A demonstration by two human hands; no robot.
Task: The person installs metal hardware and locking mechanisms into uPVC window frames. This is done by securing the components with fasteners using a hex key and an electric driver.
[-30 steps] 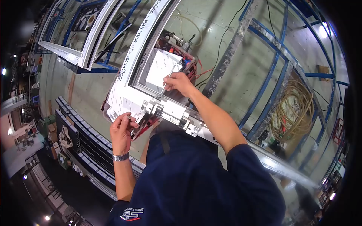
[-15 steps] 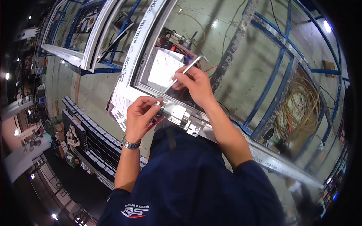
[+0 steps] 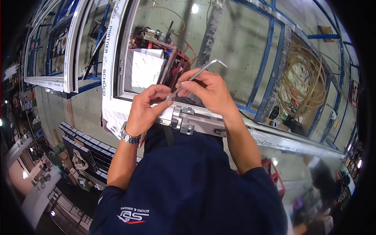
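Observation:
My right hand is closed around a hex key, its bent short end pointing up and away from me. The key's long end slants down to a small metal piece, perhaps a screw, pinched between the thumb and finger of my left hand. Tip and piece appear to touch. Both hands are just above a metal door hinge on a white-filmed frame profile. A watch is on my left wrist.
Beyond the profile stands a red toolbox with white paper beside it. Coiled hose lies at right among blue racks. Another frame is at upper left; stacked dark profiles are at lower left. A blurred person is at lower right.
My right hand has brought the hex key to the small piece in my left hand; its tip was nearer the frame before. The view has shifted, showing more of the right side.

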